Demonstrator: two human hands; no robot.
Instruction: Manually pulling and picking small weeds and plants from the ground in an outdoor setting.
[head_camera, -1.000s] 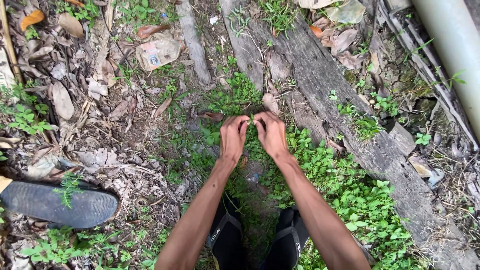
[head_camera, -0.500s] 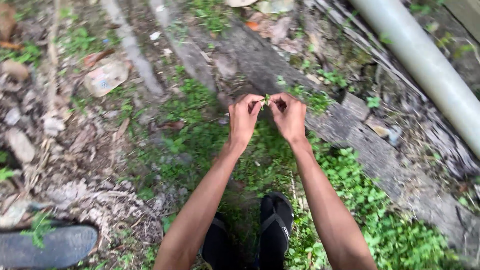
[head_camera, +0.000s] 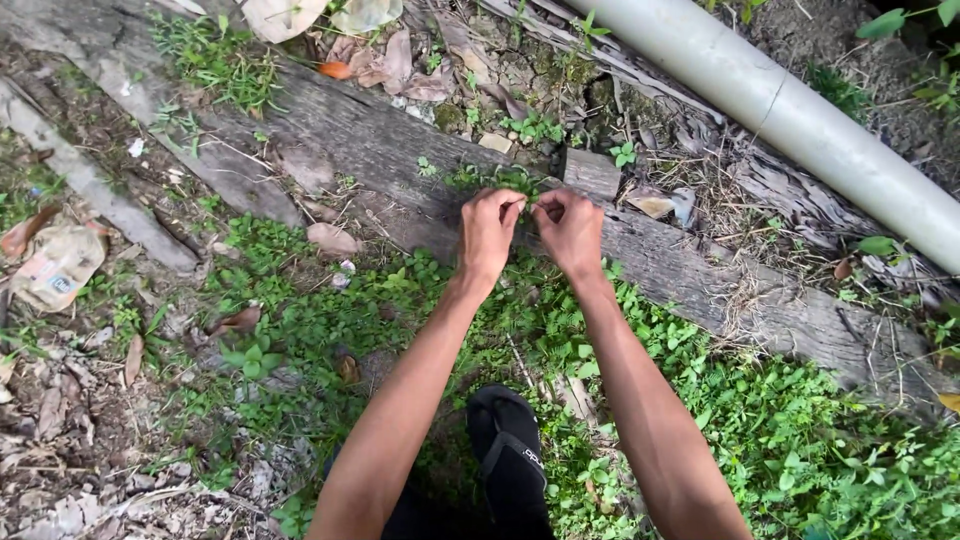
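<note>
Ground cover is filling the near half of my view, low green weeds (head_camera: 760, 420) spreading thickest at the near right, while dry leaves and bare soil are taking over at the left. Beyond them a weathered grey plank (head_camera: 400, 150) is lying slantwise from far left toward the right, and past it a pale pipe (head_camera: 800, 110) is running along the far right. A crumpled, faded wrapper (head_camera: 55, 268) is lying flat at the far left edge, and my black sandal (head_camera: 510, 455) is showing at the near edge between my forearms.

I am holding both hands out over the plank, close together and almost touching. My left hand (head_camera: 488, 235) and my right hand (head_camera: 572, 232) are both curled, fingers bent inward and pressed toward the thumbs. Between them I am pinching a small green sprig (head_camera: 530, 205), and it is sitting right at the fingertips of both hands, held above the weeds rather than rooted among them, as far as I can tell. It is tiny and partly hidden by my fingers, so I cannot tell its exact shape.

Judging by this, the sprig is already picked and I am working it between my fingertips; the plants around my feet are looking untouched, so most of the patch is remaining as it is.
</note>
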